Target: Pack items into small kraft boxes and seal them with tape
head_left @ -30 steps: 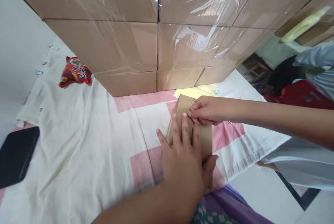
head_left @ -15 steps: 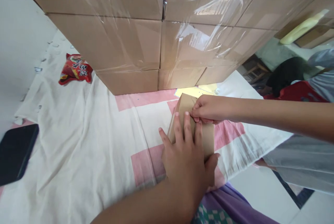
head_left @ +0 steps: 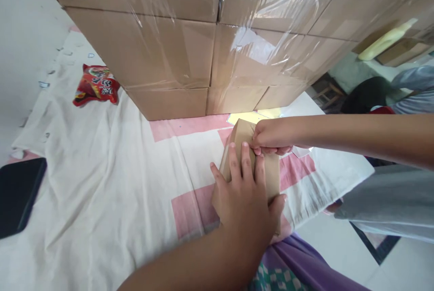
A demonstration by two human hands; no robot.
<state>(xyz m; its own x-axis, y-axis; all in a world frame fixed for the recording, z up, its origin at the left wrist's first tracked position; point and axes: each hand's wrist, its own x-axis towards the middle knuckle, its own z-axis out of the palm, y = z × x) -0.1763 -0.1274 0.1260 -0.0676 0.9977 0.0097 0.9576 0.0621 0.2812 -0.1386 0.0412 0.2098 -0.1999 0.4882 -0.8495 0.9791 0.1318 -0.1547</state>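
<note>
A small brown cardboard box (head_left: pixel 243 131) lies on the cloth-covered table in front of me. My left hand (head_left: pixel 242 200) rests on top of it, palm down, fingers spread and thumb out along the right side. My right hand (head_left: pixel 273 137) reaches in from the right and is closed, its fingertips pressed together at the seam in the box top, just beyond my left fingertips. What those fingers pinch, if anything, is hidden. A pale flat piece (head_left: pixel 301 151) shows just below the right wrist.
Behind stands a tall stack of cartons (head_left: pixel 169 51) in clear plastic film. A red snack packet (head_left: pixel 96 85) and a dark phone-like slab (head_left: pixel 22 196) lie at left on the pink-and-white cloth (head_left: pixel 111 182). At right, a person in grey (head_left: pixel 415 87) is near a yellowish bottle (head_left: pixel 388 40).
My right hand has shifted slightly and stays closed at the seam. The pale piece now shows below its wrist. My left hand stays on the box; the view has tilted a little.
</note>
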